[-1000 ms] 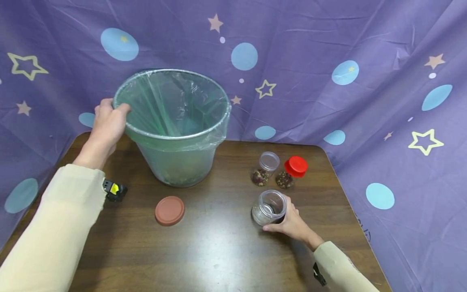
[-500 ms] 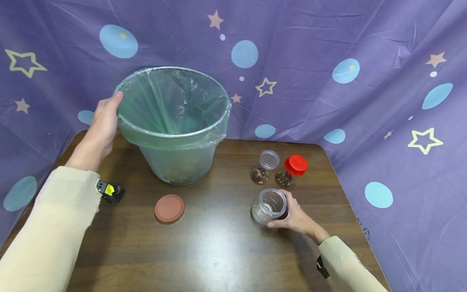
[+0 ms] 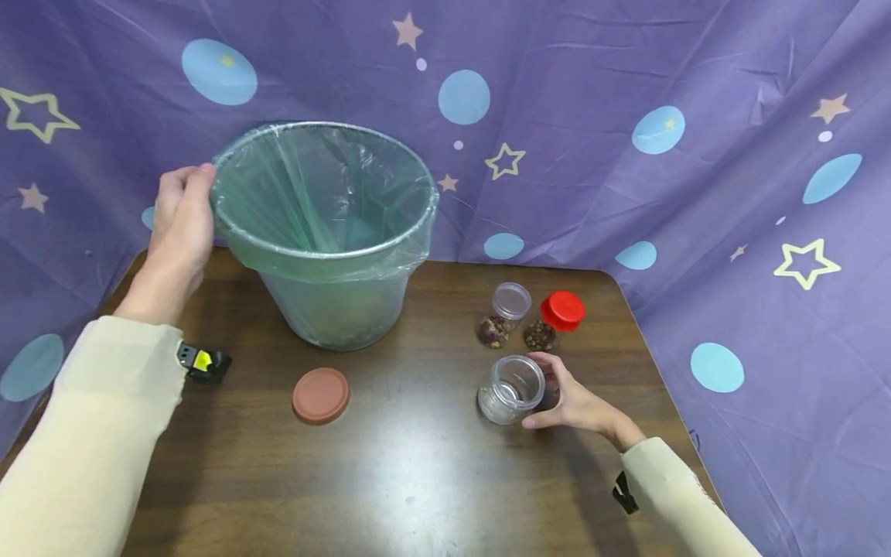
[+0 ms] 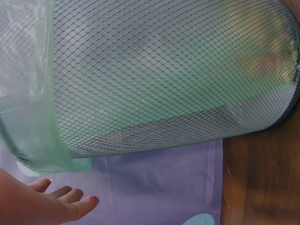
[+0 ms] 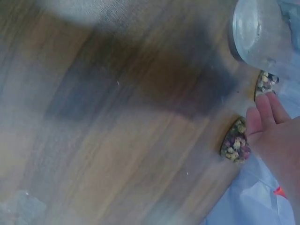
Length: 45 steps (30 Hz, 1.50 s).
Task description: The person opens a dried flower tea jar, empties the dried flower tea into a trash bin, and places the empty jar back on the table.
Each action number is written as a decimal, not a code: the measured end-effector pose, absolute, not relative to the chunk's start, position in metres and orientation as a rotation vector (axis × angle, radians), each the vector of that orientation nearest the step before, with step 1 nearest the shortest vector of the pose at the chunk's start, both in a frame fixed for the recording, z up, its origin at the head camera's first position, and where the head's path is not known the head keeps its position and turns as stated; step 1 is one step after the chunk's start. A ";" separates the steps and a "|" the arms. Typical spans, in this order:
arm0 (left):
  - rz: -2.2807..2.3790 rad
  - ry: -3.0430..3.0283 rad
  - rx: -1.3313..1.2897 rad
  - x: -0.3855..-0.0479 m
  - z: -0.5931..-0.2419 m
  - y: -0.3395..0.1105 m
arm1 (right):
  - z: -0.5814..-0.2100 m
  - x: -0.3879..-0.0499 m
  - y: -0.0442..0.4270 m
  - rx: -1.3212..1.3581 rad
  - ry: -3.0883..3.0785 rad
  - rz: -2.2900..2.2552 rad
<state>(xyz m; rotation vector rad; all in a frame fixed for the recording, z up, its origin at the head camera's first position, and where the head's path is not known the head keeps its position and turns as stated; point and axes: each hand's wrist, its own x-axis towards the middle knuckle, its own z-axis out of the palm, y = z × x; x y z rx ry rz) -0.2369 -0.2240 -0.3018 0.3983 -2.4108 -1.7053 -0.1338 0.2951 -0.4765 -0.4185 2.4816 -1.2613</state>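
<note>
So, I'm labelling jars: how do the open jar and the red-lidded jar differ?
The open jar is uncapped; the red-lidded jar is capped. The open jar looks empty, while the red-lidded jar holds dried flower buds. The open jar is wider than the red-lidded jar. Both are transparent and stand on the table.

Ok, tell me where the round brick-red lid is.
In the head view, the round brick-red lid lies left of centre on the brown wooden table, in front of the silver mesh bin.
</note>
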 end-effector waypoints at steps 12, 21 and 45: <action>-1.469 -2.478 0.376 -0.232 -0.292 -0.220 | -0.462 -0.141 0.302 -0.460 2.454 -1.255; -1.355 -2.498 0.138 -0.226 -0.287 -0.211 | -0.446 -0.148 0.306 -0.478 2.470 -1.238; -1.100 -2.326 -0.422 -0.211 -0.280 -0.170 | -0.401 -0.177 0.290 -0.471 2.602 -1.282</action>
